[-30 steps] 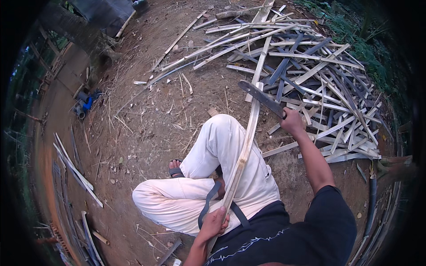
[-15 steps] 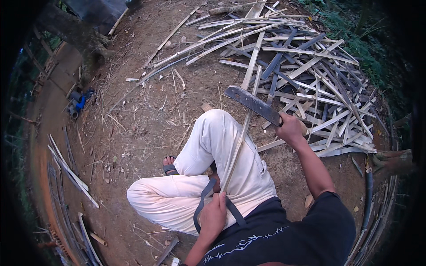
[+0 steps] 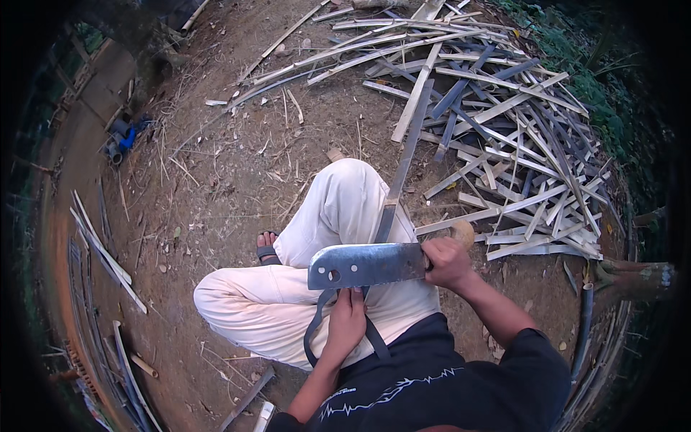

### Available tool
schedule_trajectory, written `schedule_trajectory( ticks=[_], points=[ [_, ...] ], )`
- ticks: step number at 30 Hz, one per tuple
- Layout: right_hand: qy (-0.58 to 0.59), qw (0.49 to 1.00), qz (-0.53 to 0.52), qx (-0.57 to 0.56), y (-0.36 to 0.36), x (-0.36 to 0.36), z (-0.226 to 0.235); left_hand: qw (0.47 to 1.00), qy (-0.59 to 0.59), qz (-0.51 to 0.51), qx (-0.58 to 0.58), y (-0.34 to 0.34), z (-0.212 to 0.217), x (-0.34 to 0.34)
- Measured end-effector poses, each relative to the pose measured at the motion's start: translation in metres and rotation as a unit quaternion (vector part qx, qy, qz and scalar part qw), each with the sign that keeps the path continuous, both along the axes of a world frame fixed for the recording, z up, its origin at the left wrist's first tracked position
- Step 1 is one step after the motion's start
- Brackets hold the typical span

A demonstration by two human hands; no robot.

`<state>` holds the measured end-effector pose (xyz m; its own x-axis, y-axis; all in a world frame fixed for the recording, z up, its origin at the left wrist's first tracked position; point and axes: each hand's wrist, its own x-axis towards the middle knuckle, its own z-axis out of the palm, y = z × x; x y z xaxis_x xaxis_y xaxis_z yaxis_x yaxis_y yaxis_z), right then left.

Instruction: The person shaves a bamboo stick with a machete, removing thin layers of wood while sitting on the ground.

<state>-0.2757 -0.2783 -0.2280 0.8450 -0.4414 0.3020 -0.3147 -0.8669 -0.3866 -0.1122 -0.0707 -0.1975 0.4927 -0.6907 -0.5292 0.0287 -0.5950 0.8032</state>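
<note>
My right hand (image 3: 446, 262) grips the handle of a broad cleaver (image 3: 381, 263), its rounded wooden butt (image 3: 462, 232) showing past the fist. The wide blade, with holes near its end, lies crosswise over my lap, just above my left fingertips. My left hand (image 3: 347, 327) pinches the lower end of a long bamboo strip (image 3: 407, 155). That strip runs up past my raised knee toward the pile, dark side showing; the blade covers its lower part. A grey strap (image 3: 314, 327) loops around beside my left hand.
A big heap of split bamboo (image 3: 522, 162) lies at the far right. More long strips (image 3: 108, 252) rest at the left. A short blade-like piece (image 3: 247, 398) lies by my left forearm. Blue cloth (image 3: 128, 139) and dark pipe pieces sit far left.
The cleaver has come down and left, from beside the strip's upper part to across my lap near my left hand. The strip now shows its dark side instead of its pale one.
</note>
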Motion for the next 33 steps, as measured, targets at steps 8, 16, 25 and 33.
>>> schedule_trajectory(
  ticks=[8,16,25,33],
  points=[
    [-0.014,0.993,-0.109,0.032,-0.051,0.0,-0.014,0.996,-0.086,-0.018,0.002,0.017,-0.003,-0.009],
    [0.034,0.994,-0.1,0.009,-0.073,0.003,-0.003,0.99,-0.134,-0.032,0.015,0.028,0.008,-0.009],
    [0.031,0.98,-0.192,0.034,-0.102,0.013,-0.003,0.985,-0.162,-0.041,0.038,0.047,0.014,-0.01],
    [0.047,0.973,-0.225,0.036,-0.149,0.009,-0.029,0.989,-0.135,-0.033,0.058,0.056,0.024,-0.01]
  ],
)
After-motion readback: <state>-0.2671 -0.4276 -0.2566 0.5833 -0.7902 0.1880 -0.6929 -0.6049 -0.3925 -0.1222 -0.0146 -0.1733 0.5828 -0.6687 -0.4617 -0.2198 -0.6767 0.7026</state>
